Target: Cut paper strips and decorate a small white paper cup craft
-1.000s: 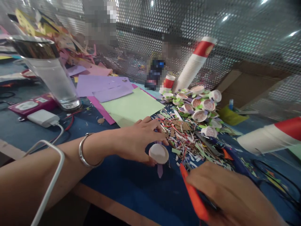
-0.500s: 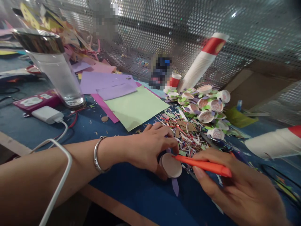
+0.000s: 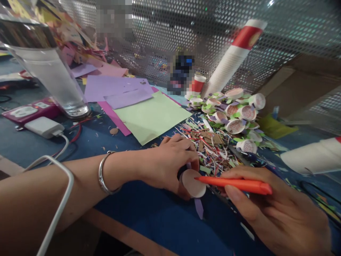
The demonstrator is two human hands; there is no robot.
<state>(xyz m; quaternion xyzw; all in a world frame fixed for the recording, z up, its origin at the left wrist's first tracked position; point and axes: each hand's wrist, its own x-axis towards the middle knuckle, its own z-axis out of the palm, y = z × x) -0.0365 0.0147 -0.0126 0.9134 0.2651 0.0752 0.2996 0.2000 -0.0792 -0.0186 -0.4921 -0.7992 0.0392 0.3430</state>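
Room over near tabletop (image 3: 160, 220); orange marker (image 3: 247, 186), scrap heap (image 3: 213, 154) obstruct rightward.

The bottom edge cuts through the right hand (image 3: 279, 209).

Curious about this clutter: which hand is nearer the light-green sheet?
Left. The left hand is just in front of the light-green sheet; the right hand is farther off, to the right.
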